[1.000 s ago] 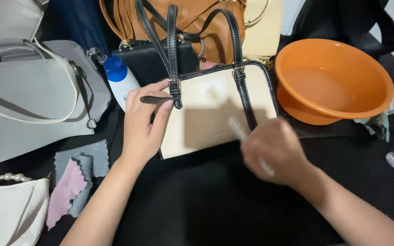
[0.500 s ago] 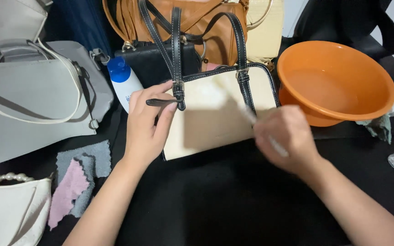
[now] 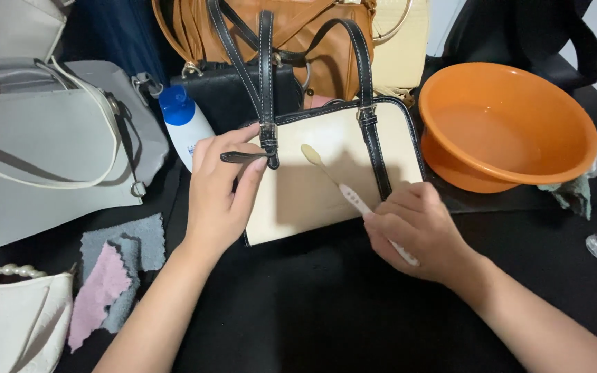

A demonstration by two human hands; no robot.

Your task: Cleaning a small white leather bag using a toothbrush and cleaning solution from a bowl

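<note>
A cream handbag (image 3: 333,200) with black trim and black straps lies flat on a black table. My left hand (image 3: 219,193) presses on its left side, fingers over a loose black strap end (image 3: 243,157). My right hand (image 3: 416,231) grips a white toothbrush (image 3: 343,186) whose bristle head rests on the upper middle of the bag's cream face.
An orange basin (image 3: 506,124) stands at the right. A white bottle with a blue cap (image 3: 184,124) lies left of the bag. Grey bags (image 3: 43,152), a black bag and a tan bag (image 3: 291,34) crowd the back and left. Grey and pink cloths (image 3: 115,276) lie front left.
My right hand swung the toothbrush right, then back left across the bag's face; it now sits still with the head near the top. My left hand stayed put.
</note>
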